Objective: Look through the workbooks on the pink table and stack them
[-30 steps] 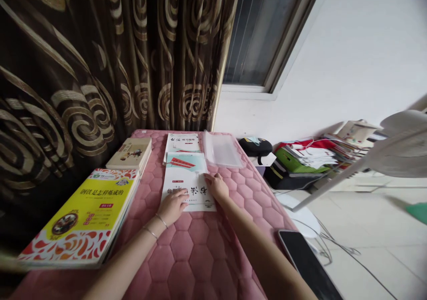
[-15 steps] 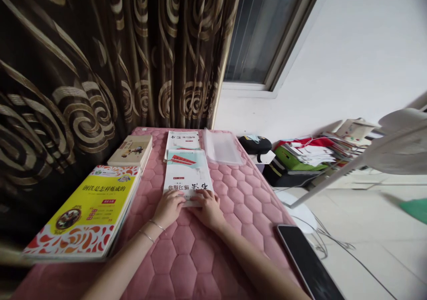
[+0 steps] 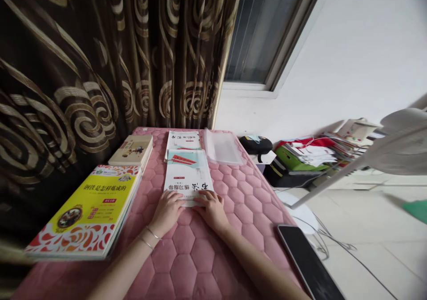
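Two bare hands lie on a white-and-teal calligraphy practice booklet (image 3: pixel 188 175) in the single head view, its printed title upside down to the wearer. The left hand (image 3: pixel 167 212) rests on the booklet's lower left corner and the right hand (image 3: pixel 211 210) on its lower right corner, both palms down, fingers close together and pressing lightly, pinching nothing. Two thin metal bangles (image 3: pixel 149 237) circle the left wrist. The booklet lies in the middle of a pink quilted mat (image 3: pixel 183 264) with hexagonal stitching, its far edge overlapping a second white booklet (image 3: pixel 183 139). A flat clear plastic sleeve (image 3: pixel 222 147) lies just beside both. Left of them are a thick yellow-and-red paperback (image 3: pixel 90 211) and a tan paperback (image 3: pixel 130 151), while a slim black-screened tablet (image 3: pixel 307 262) lies by the mat's right edge. A brown-and-gold swirled curtain (image 3: pixel 66 68) hangs behind.
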### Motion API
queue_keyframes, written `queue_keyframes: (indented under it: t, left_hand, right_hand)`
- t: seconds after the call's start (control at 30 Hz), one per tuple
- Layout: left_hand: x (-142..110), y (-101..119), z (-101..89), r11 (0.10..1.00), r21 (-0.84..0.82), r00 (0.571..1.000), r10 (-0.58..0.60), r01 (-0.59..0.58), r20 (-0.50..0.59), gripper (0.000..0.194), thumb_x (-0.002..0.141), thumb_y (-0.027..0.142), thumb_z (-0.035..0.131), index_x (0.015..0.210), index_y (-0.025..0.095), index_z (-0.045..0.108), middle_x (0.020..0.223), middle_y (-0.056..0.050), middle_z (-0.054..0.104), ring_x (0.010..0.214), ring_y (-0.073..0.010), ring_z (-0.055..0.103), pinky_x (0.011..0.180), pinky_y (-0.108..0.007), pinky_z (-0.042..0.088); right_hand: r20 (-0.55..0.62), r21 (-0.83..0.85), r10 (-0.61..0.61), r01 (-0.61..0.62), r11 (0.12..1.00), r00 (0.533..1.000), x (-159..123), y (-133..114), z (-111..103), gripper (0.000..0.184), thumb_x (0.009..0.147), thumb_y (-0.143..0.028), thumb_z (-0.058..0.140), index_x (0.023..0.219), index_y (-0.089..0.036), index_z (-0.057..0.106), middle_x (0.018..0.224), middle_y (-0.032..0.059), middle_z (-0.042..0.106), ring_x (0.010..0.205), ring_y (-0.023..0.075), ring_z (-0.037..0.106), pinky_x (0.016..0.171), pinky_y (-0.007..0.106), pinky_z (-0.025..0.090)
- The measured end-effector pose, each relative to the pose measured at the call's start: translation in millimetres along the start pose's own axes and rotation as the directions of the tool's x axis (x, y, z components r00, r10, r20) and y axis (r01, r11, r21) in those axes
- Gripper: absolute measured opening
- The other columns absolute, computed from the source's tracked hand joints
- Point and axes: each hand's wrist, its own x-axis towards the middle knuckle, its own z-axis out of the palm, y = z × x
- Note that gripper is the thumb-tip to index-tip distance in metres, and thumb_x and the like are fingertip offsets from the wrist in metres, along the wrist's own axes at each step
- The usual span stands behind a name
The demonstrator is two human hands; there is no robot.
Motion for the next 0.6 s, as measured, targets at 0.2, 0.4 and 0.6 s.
queue_keyframes:
  t: [0.2,0.4,0.6]
  left_hand:
    - [-19.9,-23.6,-20.5,0.997,0.039,0.997,-0.069,0.069,-0.022,0.019,0.082,0.014,0.063,0.095,0.025,0.073,0.11,-0.003,0.071,0.108,-0.0226,0.058,0.101,-0.047,0.043]
    - [-36.1,-47.4,-19.7,0.993,-0.037,0.991,-0.116,0.114,-0.071,0.019,0.085,0.016,0.059,0.095,0.024,0.073,0.112,-0.004,0.071,0.106,-0.0201,0.062,0.098,-0.042,0.049]
    - [-39.5,-47.7,-15.6,0.983,-0.111,0.983,-0.156,0.145,-0.099,0.026,0.085,0.012,0.054,0.098,0.024,0.073,0.112,-0.004,0.071,0.106,-0.0192,0.064,0.097,-0.041,0.051]
  right_hand:
    - [0.017,-0.105,-0.051,0.053,0.993,0.999,-10.4,32.6,-20.3,0.022,0.088,-0.03,0.064,0.109,-0.031,0.07,0.131,0.0049,0.061,0.124,0.0263,0.047,0.099,0.045,0.032]
    - [0.064,-0.169,-0.046,0.056,0.984,0.997,-18.1,49.2,-38.3,0.026,0.094,-0.029,0.054,0.114,-0.037,0.068,0.13,0.0025,0.062,0.126,0.0261,0.047,0.098,0.045,0.034]
    - [0.066,-0.152,-0.02,0.03,0.988,0.998,-18.8,53.2,-37.5,0.029,0.095,-0.03,0.052,0.118,-0.04,0.066,0.133,0.0006,0.06,0.127,0.0234,0.046,0.101,0.044,0.035]
